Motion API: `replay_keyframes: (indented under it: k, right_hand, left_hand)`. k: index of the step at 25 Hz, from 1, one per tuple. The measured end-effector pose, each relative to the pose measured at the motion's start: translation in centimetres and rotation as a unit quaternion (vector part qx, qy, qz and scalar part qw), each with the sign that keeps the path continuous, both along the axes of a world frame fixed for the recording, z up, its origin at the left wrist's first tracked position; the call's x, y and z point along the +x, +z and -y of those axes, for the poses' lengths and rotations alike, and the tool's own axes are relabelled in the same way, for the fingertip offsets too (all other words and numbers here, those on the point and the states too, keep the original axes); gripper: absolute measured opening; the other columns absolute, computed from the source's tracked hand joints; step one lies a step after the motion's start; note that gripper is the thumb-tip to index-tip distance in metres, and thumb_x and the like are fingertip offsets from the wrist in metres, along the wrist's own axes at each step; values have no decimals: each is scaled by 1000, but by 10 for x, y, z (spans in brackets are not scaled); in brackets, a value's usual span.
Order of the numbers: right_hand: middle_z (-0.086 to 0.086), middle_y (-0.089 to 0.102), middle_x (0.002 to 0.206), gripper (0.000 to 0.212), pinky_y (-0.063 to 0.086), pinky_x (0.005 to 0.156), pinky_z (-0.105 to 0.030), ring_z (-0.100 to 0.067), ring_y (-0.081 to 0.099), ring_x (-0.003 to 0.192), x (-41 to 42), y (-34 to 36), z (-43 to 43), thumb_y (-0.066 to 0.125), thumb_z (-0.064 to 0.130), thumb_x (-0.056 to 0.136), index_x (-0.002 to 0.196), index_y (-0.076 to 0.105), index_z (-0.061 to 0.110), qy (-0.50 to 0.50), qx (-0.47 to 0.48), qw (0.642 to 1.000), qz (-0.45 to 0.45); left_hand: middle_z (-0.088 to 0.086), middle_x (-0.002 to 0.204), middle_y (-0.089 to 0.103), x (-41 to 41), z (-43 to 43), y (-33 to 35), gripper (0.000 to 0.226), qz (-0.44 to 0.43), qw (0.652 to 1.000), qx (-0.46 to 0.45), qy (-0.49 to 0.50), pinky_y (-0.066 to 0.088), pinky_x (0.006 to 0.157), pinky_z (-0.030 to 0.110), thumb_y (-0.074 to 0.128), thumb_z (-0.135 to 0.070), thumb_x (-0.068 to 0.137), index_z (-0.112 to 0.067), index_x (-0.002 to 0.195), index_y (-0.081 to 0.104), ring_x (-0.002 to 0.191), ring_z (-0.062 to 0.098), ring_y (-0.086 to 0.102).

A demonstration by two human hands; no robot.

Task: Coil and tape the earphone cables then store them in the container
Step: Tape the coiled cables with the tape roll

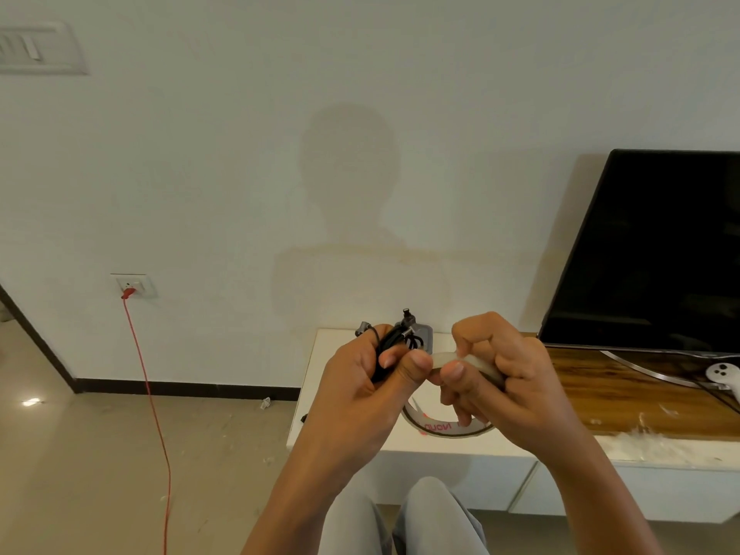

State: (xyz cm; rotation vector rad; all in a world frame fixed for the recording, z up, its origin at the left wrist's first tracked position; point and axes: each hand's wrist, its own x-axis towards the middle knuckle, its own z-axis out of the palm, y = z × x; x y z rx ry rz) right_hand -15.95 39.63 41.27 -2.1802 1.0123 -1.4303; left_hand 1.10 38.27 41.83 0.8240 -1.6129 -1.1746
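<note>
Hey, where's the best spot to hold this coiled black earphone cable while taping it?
Pinch the coiled black earphone cable across its bunched middle, coming from the left as the left hand does. The strands lie together there, and its right side faces the clear tape roll.

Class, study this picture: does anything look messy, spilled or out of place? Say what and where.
White crumbs or dust lie strewn along the wooden top's front edge below the TV, and small white scraps litter the floor. It looks like uncleared debris.

Low cabinet [320, 378]: TV [656, 250], white controller [722, 374] (on wood section [600, 402]).
</note>
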Motion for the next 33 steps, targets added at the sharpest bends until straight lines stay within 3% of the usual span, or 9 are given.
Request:
replay_keyframes:
  k: [6, 11, 17, 20, 22, 24, 27, 33]
  right_hand:
    - [22, 65, 76, 19, 49, 48, -14, -5, 63, 54, 0, -1, -1, 53, 47, 88, 92, 47, 30, -6, -20, 1000, 20]
    - [11, 56, 87, 18, 47, 62, -17, -9, 57, 76, -1, 4, 3, 50, 40, 93, 91, 51, 23, -46, -105, 992, -43]
    - [7, 56, 89, 15, 45, 68, -9, -5, 57, 80, 2, 4, 4, 48, 34, 94, 88, 50, 20, -38, -128, 990, -42]
    - [9, 63, 82, 11, 45, 62, -10, -4, 61, 71, 4, 9, -6, 57, 35, 88, 88, 54, 24, -52, -35, 996, 63]
    - [4, 66, 74, 5, 49, 57, -18, -12, 62, 67, 7, 13, -11, 57, 33, 82, 80, 59, 30, -108, 82, 987, 81]
    - [6, 67, 69, 11, 53, 59, -21, -10, 64, 69, 10, 16, -12, 56, 30, 82, 75, 64, 29, -130, 184, 973, 44]
    - [8, 64, 59, 17, 48, 59, -17, -2, 58, 59, 9, 23, -10, 56, 16, 80, 70, 65, 26, -108, 263, 958, 26]
    - [1, 67, 61, 29, 49, 59, -15, -4, 58, 59, 6, 28, -10, 48, -5, 87, 74, 67, 13, -39, 332, 939, 84]
  left_hand:
    - [-8, 62, 50, 0, -2, 5, 20, 1, 1000, 0, 5, 43, 68, 29, 60, -47, 76, -39, 58, 55, 67, 10, 50]
    - [-2, 64, 49, -1, -3, 5, 25, 1, 1000, 11, 8, 42, 67, 34, 58, -59, 68, -36, 61, 53, 66, 14, 47]
    - [-6, 60, 51, -3, -4, 7, 30, -5, 999, 29, 14, 40, 63, 24, 66, -50, 77, -31, 60, 52, 61, 8, 47]
    - [-1, 65, 68, -2, -6, 12, 34, -21, 1000, 19, 13, 44, 60, 13, 64, -39, 71, -8, 70, 49, 63, 4, 60]
    - [4, 72, 70, -1, -7, 14, 29, 27, 998, -29, 44, 48, 59, 22, 63, -44, 68, -18, 70, 51, 63, 11, 59]
    - [2, 76, 69, 1, -7, 15, 21, 100, 990, -74, 58, 52, 59, 29, 61, -49, 70, -30, 72, 53, 62, 13, 57]
    - [-5, 76, 69, 2, -4, 16, 21, 155, 981, -105, 51, 49, 52, 22, 65, -39, 79, -32, 68, 48, 59, 6, 55]
    - [-10, 76, 69, 7, 1, 16, 29, 172, 975, -127, 59, 46, 60, 11, 67, -25, 83, -30, 66, 43, 68, 4, 61]
